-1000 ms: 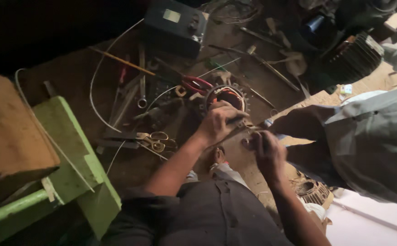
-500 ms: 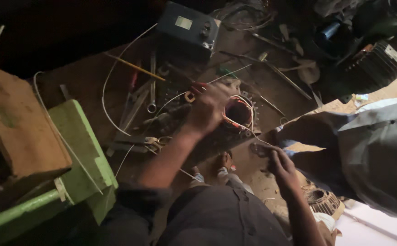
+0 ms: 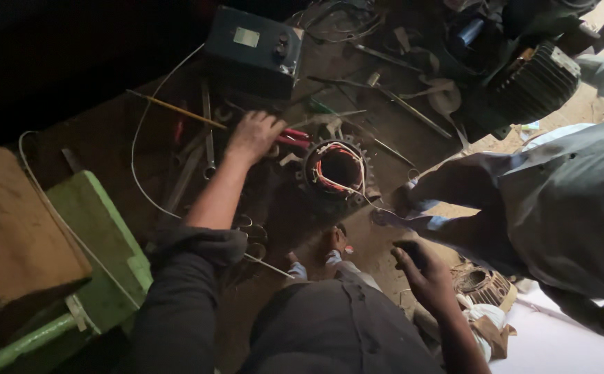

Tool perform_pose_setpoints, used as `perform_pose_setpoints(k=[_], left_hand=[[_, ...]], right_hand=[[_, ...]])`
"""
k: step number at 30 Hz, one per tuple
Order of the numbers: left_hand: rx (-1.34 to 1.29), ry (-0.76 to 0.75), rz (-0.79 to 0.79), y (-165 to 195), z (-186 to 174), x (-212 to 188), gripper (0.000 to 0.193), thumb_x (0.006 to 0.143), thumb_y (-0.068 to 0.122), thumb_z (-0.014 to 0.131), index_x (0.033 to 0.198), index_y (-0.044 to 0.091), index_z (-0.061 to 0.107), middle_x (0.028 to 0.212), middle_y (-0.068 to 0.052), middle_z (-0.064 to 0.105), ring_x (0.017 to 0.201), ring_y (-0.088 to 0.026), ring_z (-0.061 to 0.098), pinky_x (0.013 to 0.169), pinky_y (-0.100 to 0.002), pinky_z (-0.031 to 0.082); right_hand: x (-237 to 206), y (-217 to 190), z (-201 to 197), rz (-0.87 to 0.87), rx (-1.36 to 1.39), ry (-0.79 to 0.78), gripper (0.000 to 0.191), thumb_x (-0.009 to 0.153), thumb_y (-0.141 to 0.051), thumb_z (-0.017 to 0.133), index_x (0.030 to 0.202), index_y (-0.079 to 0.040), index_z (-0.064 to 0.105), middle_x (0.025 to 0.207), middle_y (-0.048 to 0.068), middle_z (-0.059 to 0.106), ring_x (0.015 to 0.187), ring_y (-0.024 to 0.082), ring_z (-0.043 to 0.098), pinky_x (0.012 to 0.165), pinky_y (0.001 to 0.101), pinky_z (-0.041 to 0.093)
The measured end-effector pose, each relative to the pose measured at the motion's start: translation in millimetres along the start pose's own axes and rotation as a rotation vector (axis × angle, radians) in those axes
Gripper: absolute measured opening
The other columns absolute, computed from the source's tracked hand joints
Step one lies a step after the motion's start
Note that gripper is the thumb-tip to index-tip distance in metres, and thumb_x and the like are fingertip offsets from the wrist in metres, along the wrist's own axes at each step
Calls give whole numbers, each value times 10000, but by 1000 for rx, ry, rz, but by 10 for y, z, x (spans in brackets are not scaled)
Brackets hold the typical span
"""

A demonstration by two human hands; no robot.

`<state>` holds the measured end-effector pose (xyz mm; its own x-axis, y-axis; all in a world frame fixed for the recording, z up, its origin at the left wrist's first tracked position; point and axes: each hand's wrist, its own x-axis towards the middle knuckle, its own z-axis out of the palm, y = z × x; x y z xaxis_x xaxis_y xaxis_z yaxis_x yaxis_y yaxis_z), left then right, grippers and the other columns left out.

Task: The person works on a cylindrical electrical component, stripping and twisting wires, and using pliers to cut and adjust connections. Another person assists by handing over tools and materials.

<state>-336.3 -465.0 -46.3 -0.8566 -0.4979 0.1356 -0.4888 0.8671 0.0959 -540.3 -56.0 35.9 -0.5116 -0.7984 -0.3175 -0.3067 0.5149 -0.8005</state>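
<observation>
My left hand [image 3: 253,135] reaches forward onto a pile of hand tools, fingers curled over red-handled pliers [image 3: 294,138]; whether it grips them is hidden. Just right of it lies a round motor stator [image 3: 336,170] with copper and red windings inside. A thin wire runs from the stator toward the right. My right hand [image 3: 420,270] hangs lower, near my knee, fingers curled around a dark patch I cannot make out.
A dark meter box [image 3: 253,48] sits behind the tools, with spanners [image 3: 207,135] and a thin rod [image 3: 174,109] left of my hand. A green wooden bench [image 3: 101,235] stands left. Another person in grey clothes [image 3: 565,201] crouches right, beside a finned motor [image 3: 534,83].
My left hand has left the stator and moved left onto the tools by the red pliers. My right hand has dropped away from the stator toward my knee.
</observation>
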Motion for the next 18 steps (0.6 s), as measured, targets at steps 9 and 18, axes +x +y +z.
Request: perform_pose_setpoints(k=[9, 18], left_hand=[[-12, 478, -161, 323, -1064, -864, 233, 1048, 13, 649, 1231, 143, 713, 1210, -49, 713, 1242, -252, 646, 1100, -398, 544], [-124, 623, 316, 1915, -2465, -903, 239, 1107, 315, 693, 1345, 316, 681, 1299, 66, 711, 1375, -177, 555, 1230, -487, 205]], right_hand=[[67, -704, -222, -309, -27, -105, 257, 948, -180, 672, 1144, -19, 710, 947, 72, 774, 816, 131, 750, 728, 290, 598], [400, -1521, -76, -766, 522, -554, 648, 1121, -479, 374, 1573, -18, 321, 1524, 185, 454, 1411, 265, 473, 1158, 391, 401]])
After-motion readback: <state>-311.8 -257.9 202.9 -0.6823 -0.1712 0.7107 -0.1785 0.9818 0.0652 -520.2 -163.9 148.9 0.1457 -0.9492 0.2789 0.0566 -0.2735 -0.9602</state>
